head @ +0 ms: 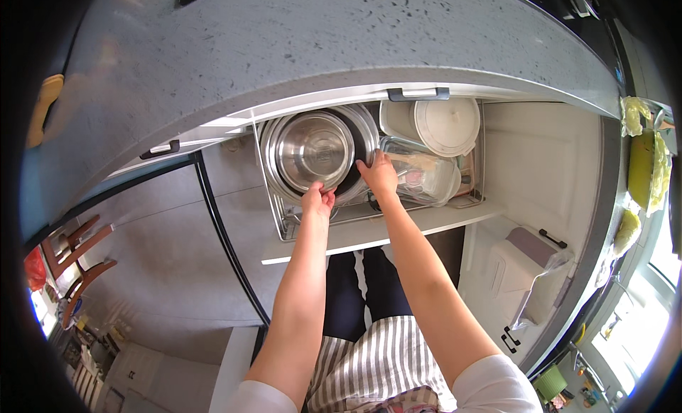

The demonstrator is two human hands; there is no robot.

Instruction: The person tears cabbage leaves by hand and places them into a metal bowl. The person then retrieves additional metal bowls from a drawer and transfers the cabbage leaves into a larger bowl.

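Observation:
A stack of nested stainless steel bowls fills the left part of a pulled-out wire drawer basket (277,221). The shiny smaller bowl (315,149) lies innermost, inside a larger steel bowl (367,126) with a dark band between them. My left hand (318,201) pinches the near rim of the smaller bowl. At the stack's right side, my right hand (380,174) grips the larger bowl's rim, thumb inside and fingers outside. Right beside that hand are clear rectangular food containers (426,181). Behind them stands a whitish round-lidded container (450,124).
A grey speckled countertop (341,34) overhangs the drawer's far side. The white drawer front (442,221) lies between the basket and my legs. White cabinet doors (538,152) stand at right, with a plastic-covered box (525,271) mounted there. A wooden utensil (47,106) lies far left.

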